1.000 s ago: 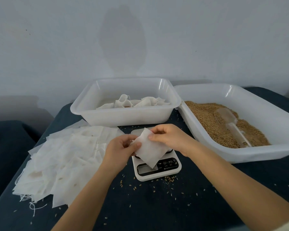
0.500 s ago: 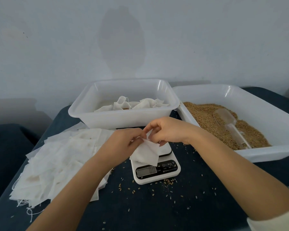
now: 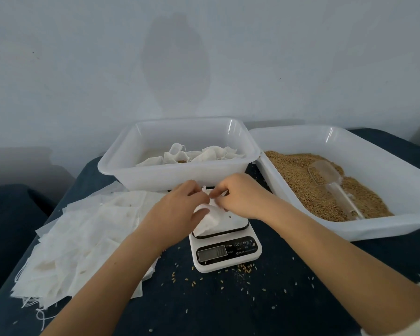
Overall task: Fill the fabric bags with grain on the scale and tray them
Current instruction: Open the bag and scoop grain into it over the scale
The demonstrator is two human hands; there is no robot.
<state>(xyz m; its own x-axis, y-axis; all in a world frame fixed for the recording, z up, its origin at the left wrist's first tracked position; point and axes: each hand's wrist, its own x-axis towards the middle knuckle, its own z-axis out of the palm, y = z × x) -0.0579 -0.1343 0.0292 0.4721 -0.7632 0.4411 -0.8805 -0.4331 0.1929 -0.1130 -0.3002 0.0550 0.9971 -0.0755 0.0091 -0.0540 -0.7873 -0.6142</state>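
desk: both hands have dropped lower and closer since a second ago, and the bag that hung flat between them now sags onto the scale. what's the caption?

photographer: a person's left hand (image 3: 180, 209) and right hand (image 3: 240, 197) pinch the top edge of one empty fabric bag (image 3: 210, 220), its lower half resting on the platform of the scale (image 3: 224, 241). fingers of both are curled on the cloth at the mouth, apparently working it open.

desk: how does it handle?

photographer: my read is very light, thin and limp. it folds under its own weight and won't stand open alone, so the hold belongs at the two sides of the mouth. one hand likely has to keep the rim spread while the other takes the scoop (image 3: 330, 180).

desk: where's the rest?

photographer: grain (image 3: 298, 180) fills the right tray (image 3: 383, 229), the clear scoop lying in it. filled bags (image 3: 199, 155) sit in the tray behind the scale (image 3: 170, 178). a loose heap of flat bags (image 3: 83, 238) lies left, on the dark tablecloth (image 3: 277, 311), with spilled kernels (image 3: 243, 267) by the scale.

desk: risk?

photographer: a slack mouth means more spill. the display is unreadable.
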